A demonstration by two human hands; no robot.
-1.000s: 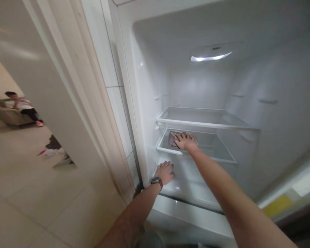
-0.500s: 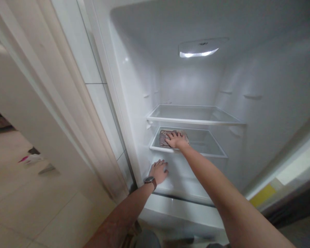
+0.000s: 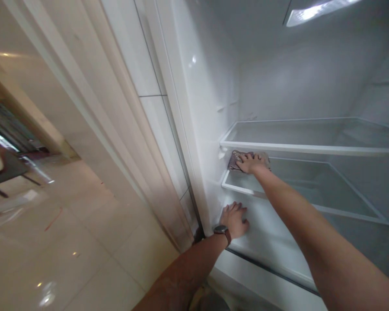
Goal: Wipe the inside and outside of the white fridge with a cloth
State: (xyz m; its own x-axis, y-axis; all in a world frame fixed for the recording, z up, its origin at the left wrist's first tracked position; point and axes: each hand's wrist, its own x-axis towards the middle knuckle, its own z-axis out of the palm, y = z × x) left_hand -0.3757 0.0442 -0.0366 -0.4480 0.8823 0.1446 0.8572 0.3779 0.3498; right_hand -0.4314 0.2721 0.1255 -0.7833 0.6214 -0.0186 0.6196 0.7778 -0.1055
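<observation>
A patterned brown-grey cloth is under my right hand, at the left end of the lower glass shelf inside a refrigerator. My right hand lies flat with its fingers spread over the cloth, so part of it is hidden. Lower down, my left hand rests open, fingers apart, on the white surface below that shelf, close to the left inner wall. A dark round watch is on the left wrist.
Just above the cloth runs the white front edge of the upper glass shelf. A lamp shines from the ceiling of the compartment. To the left are a wooden door frame, a tiled floor and a chair.
The view has swung left and come closer. My right hand and the cloth have moved toward the back of the lower shelf. My left hand keeps about the same place.
</observation>
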